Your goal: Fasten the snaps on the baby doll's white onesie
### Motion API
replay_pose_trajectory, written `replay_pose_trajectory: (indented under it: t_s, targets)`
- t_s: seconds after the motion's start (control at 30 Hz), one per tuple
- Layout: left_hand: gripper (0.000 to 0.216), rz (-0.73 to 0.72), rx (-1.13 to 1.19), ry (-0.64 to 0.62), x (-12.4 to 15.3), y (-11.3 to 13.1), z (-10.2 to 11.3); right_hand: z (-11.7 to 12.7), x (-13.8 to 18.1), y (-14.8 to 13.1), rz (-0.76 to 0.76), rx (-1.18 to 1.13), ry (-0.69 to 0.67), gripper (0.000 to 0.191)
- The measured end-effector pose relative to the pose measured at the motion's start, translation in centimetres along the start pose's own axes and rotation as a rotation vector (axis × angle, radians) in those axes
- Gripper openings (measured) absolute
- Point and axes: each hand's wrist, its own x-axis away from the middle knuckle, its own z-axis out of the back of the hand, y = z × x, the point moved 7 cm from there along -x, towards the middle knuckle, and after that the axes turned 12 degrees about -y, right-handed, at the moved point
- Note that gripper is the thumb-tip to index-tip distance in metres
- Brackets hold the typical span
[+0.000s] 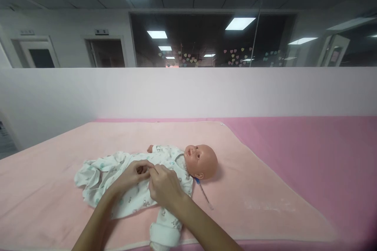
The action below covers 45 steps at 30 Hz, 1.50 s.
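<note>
A baby doll [204, 160] lies on its back, its head to the right and its face turned up and to the left. It wears a white baby romper [132, 203] with small printed figures. My left hand [137, 172] is closed in a pinch on the romper's front at the doll's middle. Right beside it, my right hand [165, 184] pinches the same stretch of cloth, fingertips meeting the left ones. The exact bit of cloth between the fingers is hidden. One snap [172, 162] shows near the romper's neck.
A thin clear stick with a blue end [204, 194], perhaps a thermometer, lies below the doll's head. Under everything spreads a peach blanket [250, 180] over a pink surface [324, 157]. A white low wall [188, 92] with glass above stands behind.
</note>
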Motion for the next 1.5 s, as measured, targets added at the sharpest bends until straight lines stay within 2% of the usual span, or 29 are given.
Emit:
replay_pose_trajectory:
  t_s: [0.23,0.43,0.73,1.1,1.5]
  targets:
    - [0.029,-0.026,-0.053,0.089,0.0,0.3,-0.3,0.0,-0.3,1.0,-0.142,-0.060,0.006,0.025]
    - [0.031,-0.044,-0.168,0.095,0.0,0.8,-0.5,-0.1,0.3,1.9,-0.247,-0.082,0.073,0.015]
    - [0.029,-0.100,-0.291,0.098,0.1,2.1,-1.4,-0.2,0.4,2.5,-0.241,-0.113,0.072,0.012]
    - [0.023,-0.097,-0.453,0.218,0.5,2.9,-1.7,-0.2,0.5,2.6,-0.240,-0.142,0.078,0.012]
    - [0.024,-0.099,-0.561,0.220,0.6,3.4,-2.2,-0.1,0.7,2.8,-0.239,-0.180,0.108,0.018]
